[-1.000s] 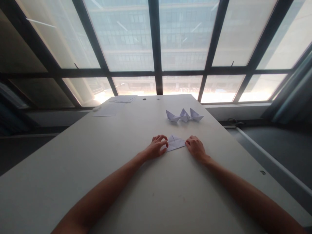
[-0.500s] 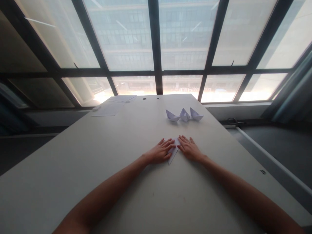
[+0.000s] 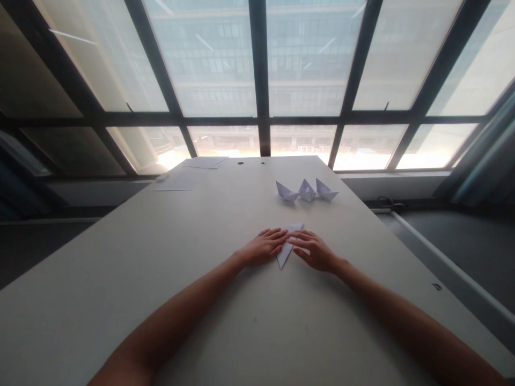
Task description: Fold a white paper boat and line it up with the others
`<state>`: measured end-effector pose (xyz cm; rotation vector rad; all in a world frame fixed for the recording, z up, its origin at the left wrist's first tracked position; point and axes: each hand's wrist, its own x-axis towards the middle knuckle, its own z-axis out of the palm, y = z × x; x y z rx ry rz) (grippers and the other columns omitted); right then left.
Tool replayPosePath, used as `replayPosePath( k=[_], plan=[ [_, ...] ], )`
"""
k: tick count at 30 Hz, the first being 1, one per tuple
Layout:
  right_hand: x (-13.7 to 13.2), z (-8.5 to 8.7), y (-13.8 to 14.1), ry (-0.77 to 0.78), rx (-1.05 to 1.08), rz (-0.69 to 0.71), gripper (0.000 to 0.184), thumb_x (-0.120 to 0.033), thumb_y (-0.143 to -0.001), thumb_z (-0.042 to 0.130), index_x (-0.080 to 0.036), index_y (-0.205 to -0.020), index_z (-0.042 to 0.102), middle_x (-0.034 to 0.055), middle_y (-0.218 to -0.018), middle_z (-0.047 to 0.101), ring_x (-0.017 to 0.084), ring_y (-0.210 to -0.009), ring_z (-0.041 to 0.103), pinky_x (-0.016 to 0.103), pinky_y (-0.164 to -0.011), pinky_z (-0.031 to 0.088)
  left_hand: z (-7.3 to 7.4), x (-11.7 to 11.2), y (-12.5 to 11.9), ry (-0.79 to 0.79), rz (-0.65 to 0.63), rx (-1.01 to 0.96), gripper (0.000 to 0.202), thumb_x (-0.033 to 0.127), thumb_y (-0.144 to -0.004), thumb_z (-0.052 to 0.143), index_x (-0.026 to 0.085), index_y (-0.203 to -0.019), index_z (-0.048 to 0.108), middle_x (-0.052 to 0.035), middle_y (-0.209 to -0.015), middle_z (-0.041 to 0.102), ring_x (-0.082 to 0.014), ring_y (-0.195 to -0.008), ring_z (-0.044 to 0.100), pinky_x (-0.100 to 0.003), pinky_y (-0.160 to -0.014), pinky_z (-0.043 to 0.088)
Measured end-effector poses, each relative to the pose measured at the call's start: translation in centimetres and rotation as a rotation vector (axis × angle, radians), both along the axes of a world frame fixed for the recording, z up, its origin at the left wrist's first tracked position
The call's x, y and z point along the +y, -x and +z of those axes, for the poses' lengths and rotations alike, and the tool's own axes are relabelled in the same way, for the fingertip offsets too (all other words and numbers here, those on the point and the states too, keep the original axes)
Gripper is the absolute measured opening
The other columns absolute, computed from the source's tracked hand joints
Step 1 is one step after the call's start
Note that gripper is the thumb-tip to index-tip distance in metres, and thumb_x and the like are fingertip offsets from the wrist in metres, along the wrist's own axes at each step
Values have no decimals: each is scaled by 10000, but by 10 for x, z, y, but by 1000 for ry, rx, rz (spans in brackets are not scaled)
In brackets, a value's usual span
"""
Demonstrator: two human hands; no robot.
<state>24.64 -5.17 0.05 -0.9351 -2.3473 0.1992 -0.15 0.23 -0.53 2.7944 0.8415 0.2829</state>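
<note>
A folded piece of white paper (image 3: 285, 256) with pointed corners lies flat on the table in front of me. My left hand (image 3: 263, 247) rests on its left side, fingers stretched out and covering part of it. From the right, my right hand (image 3: 316, 251) reaches over the paper with its fingers apart, the fingertips at the paper's middle close to the left fingers. Beyond the hands, three folded paper boats stand in a row: a left boat (image 3: 287, 192), a middle boat (image 3: 307, 191) and a right boat (image 3: 326, 191).
The white table (image 3: 193, 236) runs away from me to a large window wall (image 3: 303, 59). Several paper sheets (image 3: 175, 184) lie at its far left. A metal rail (image 3: 450, 262) runs along the floor on the right, and a curtain (image 3: 483, 155) hangs there.
My right hand has shifted from the paper's upper right edge toward its middle, uncovering the upper right corner. My left hand stays on the paper, its fingers now closer together.
</note>
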Motion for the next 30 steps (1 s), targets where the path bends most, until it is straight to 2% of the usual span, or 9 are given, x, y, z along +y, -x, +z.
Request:
replayPosePath(
  k=[3,7,9,12,16,19,23,26,30],
  plan=[
    [-16,9,12,52,7,227,283,-293,-930,589,-302,-1187,707,47,-1234,704,219,-1211,595,395,-1075,400,-2,1,0,24,22,1,482,380,-1046,324,330,-1525,339,-32,-1595,310,-226,-1483,254,-418,-1193,165],
    [-21,10,15,248,158,291,215,-331,-940,574,-251,-965,772,54,-1017,767,205,-1023,675,337,-972,463,-1,2,1,61,36,16,487,354,-1043,312,326,-1528,335,-27,-1601,302,-243,-1487,236,-457,-1199,120],
    [-14,5,11,313,237,203,284,-356,-957,533,-222,-868,767,62,-917,767,194,-874,691,308,-866,499,2,2,0,50,53,-7,471,346,-1026,367,334,-1495,405,-31,-1586,341,-262,-1475,253,-471,-1193,136],
    [3,-6,2,260,319,-160,342,-350,-946,506,-201,-725,721,48,-728,722,185,-689,639,298,-743,492,6,1,-2,-13,96,-64,406,274,-976,465,359,-1354,583,-32,-1472,494,-282,-1390,370,-474,-1150,238],
    [22,-20,-8,165,305,-527,238,-267,-892,506,-179,-867,726,73,-848,715,211,-770,625,322,-775,486,10,-6,-11,-31,145,-113,369,151,-929,447,279,-1171,693,-55,-1240,637,-245,-1185,536,-407,-1070,368],
    [24,-25,-10,78,225,-613,333,-235,-857,537,-146,-1146,674,128,-1074,682,260,-1021,596,363,-935,455,10,-15,-18,-54,218,-133,233,293,-935,514,200,-1091,661,-99,-1148,627,-256,-1081,578,-371,-983,450],
    [21,-25,-8,97,79,-579,535,-369,-879,599,-159,-1366,533,153,-1322,590,301,-1232,496,433,-1048,378,10,-23,-21,-52,278,-105,310,431,-908,587,197,-1110,573,-97,-1159,578,-254,-1025,598,-360,-902,501],
    [20,-24,-8,137,11,-498,529,-414,-868,641,-179,-1335,563,142,-1333,603,305,-1249,500,459,-1049,367,7,-21,-19,-11,326,-101,273,353,-958,512,210,-1190,533,-85,-1215,572,-226,-1063,609,-334,-919,505],
    [24,-25,-10,143,125,-441,408,-356,-836,677,-194,-1209,650,123,-1226,677,291,-1168,576,452,-1027,401,-1,-14,-18,-42,326,-156,444,179,-962,429,186,-1406,435,-117,-1442,488,-236,-1310,495,-358,-1091,414]
  ],
)
